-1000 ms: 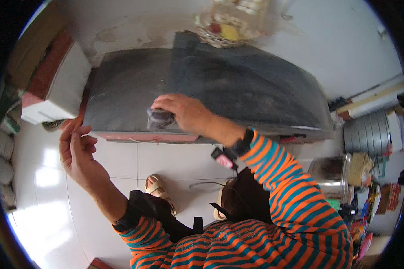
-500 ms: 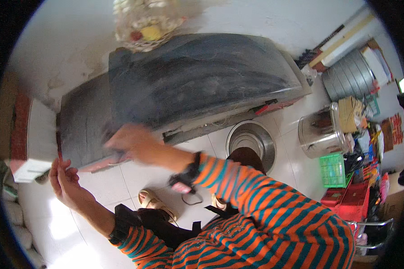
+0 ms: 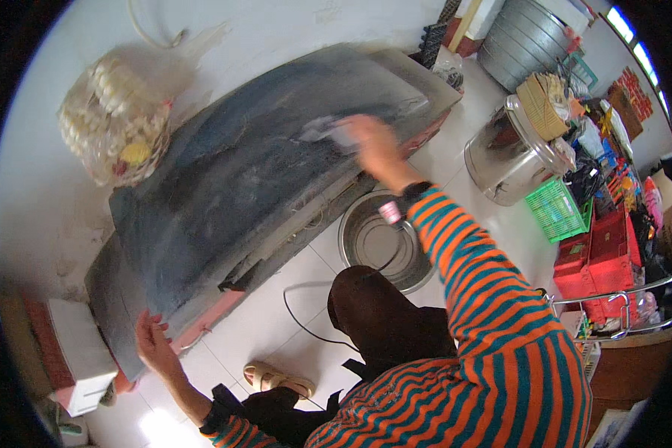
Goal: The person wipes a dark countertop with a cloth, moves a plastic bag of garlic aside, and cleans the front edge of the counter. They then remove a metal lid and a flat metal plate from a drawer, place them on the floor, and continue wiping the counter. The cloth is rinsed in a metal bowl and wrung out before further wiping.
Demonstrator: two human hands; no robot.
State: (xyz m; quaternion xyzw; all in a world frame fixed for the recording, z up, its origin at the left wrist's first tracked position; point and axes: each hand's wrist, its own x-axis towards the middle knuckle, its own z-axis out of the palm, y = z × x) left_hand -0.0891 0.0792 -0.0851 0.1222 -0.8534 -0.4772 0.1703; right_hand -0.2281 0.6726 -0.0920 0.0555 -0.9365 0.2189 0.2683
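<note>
Along the wall runs a long, low bench or counter with a dusty dark-grey top (image 3: 235, 168). Toward its right end my right hand (image 3: 378, 149) presses a pale greyish cloth (image 3: 327, 133) against the top; the hand is blurred and its fingers close over the cloth. My left hand (image 3: 155, 345) hovers by the front edge at the left, fingers apart and slightly bent, with nothing in it. From my right wrist a small tag-like piece (image 3: 389, 213) with a dark cord dangles over a round metal basin (image 3: 351, 240) on the floor.
Against the wall, a clear bag of white bulbs (image 3: 97, 112) overlaps the bench's far edge. A lidded steel pot (image 3: 500, 160), a ribbed metal drum (image 3: 519, 45), a green basket (image 3: 556, 209) and red crates (image 3: 601, 250) line the right. A white box (image 3: 86, 358) stands at the left end.
My right hand has swept with the cloth from the left end of the bench top toward the right end. My view has turned, and the left hand stays near the front edge.
</note>
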